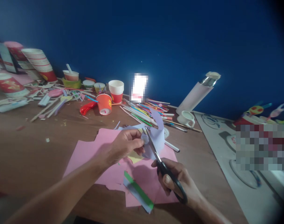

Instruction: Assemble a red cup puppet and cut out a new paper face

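My left hand [126, 143] has its fingers [137, 137] curled tight, pinching a lavender paper piece [157, 137] at its lower edge and holding it up above the pink sheets [90, 152] on the desk [27, 149]. My right hand [176, 179] grips black scissors [164, 169], thumb and fingers through the loops, clenched around the handles. The blades point up and away from me, slightly parted, and meet the lavender paper just beside my left fingertips. Below the hands a green strip [138, 189] lies on a bluish scrap over the pink paper. Farther back I see an orange cup [104, 104], scattered pencils [142, 112], and a white mug [186, 119].
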The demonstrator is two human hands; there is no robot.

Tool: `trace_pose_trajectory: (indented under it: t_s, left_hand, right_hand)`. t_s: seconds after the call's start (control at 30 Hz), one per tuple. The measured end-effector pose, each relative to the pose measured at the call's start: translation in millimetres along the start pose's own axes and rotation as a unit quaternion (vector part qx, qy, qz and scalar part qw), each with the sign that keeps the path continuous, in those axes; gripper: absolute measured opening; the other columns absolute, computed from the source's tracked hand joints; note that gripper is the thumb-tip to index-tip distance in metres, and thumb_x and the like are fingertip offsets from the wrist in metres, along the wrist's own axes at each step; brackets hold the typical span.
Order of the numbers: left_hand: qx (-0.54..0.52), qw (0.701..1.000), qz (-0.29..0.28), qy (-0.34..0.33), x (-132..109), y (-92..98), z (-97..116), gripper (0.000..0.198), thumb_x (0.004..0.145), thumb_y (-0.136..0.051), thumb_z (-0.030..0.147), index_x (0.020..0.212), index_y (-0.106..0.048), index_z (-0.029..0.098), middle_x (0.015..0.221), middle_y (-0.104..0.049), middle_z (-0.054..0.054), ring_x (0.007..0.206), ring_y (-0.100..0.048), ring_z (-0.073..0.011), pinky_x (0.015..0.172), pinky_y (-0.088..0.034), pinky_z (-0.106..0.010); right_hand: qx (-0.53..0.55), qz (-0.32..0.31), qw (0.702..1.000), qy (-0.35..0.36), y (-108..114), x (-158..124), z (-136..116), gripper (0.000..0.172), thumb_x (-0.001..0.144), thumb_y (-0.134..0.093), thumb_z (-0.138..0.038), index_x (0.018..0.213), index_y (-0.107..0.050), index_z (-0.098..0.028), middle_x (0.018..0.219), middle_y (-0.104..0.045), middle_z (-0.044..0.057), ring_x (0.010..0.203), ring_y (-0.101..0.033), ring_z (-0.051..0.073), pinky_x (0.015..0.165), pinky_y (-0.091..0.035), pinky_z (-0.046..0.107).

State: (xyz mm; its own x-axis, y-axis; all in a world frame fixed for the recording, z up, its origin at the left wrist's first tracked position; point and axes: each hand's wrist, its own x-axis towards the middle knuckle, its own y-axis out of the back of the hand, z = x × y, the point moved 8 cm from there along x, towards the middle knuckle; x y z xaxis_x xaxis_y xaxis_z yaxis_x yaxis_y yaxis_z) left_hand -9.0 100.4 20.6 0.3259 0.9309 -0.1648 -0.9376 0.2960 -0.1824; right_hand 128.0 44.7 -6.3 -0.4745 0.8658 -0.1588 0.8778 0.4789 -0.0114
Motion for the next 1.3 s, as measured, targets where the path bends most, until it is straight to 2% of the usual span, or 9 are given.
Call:
trace_pose_trajectory:
  t_s: [0.2,0.57,0.97,1.13,1.3]
  left_hand:
    - [0.045,0.999,0.001,-0.004,-1.7,-0.7,-1.0,0.018,0.073,-0.059,0.026,0.061,-0.056,0.013,0.055,-0.060,0.001,0.052,-0.054,-0.0086,0.056,-0.044,-0.021]
    - [0.069,0.997,0.017,0.005,-3.9,0.5,0.9,0.015,0.071,-0.056,0.022,0.058,-0.054,0.014,0.052,-0.059,0.000,0.050,-0.053,-0.0090,0.055,-0.042,-0.021]
    - [0.053,0.999,0.011,-0.007,-2.2,-1.0,-1.0,0.014,0.067,-0.057,0.019,0.055,-0.052,0.014,0.050,-0.057,0.002,0.048,-0.051,-0.0078,0.052,-0.040,-0.020]
    - [0.055,0.998,0.012,0.011,-2.8,-1.2,-3.1,0.012,0.066,-0.058,0.017,0.055,-0.053,0.014,0.049,-0.056,0.002,0.048,-0.051,-0.0078,0.051,-0.040,-0.020]
    - [0.045,0.999,0.003,0.018,-3.7,-3.0,-2.3,0.011,0.066,-0.057,0.017,0.056,-0.054,0.014,0.048,-0.055,0.002,0.048,-0.051,-0.0080,0.051,-0.041,-0.020]
  right_hand:
    - [0.003,0.000,1.000,-0.005,-1.4,-1.9,1.4,0.055,0.068,-0.061,-0.059,0.095,-0.057,-0.010,0.055,-0.045,-0.004,0.039,-0.038,0.006,0.038,-0.032,0.019]
    - [-0.015,-0.004,1.000,-0.015,-2.0,-2.1,1.7,0.060,0.066,-0.061,-0.063,0.096,-0.057,-0.011,0.056,-0.047,-0.003,0.044,-0.038,0.008,0.043,-0.034,0.020]
    - [-0.047,-0.018,0.999,-0.005,-0.1,-2.7,1.5,0.049,0.071,-0.060,-0.055,0.097,-0.057,-0.015,0.064,-0.048,-0.001,0.053,-0.039,0.010,0.046,-0.035,0.021]
    - [-0.045,-0.009,0.999,-0.018,-0.8,-1.2,0.1,0.051,0.067,-0.060,-0.061,0.087,-0.057,-0.014,0.060,-0.046,-0.002,0.049,-0.038,0.009,0.045,-0.033,0.021]
    - [-0.035,-0.012,0.999,-0.015,-2.8,-1.2,-1.7,0.056,0.067,-0.059,-0.062,0.093,-0.057,-0.013,0.057,-0.046,-0.003,0.047,-0.038,0.008,0.044,-0.033,0.021]
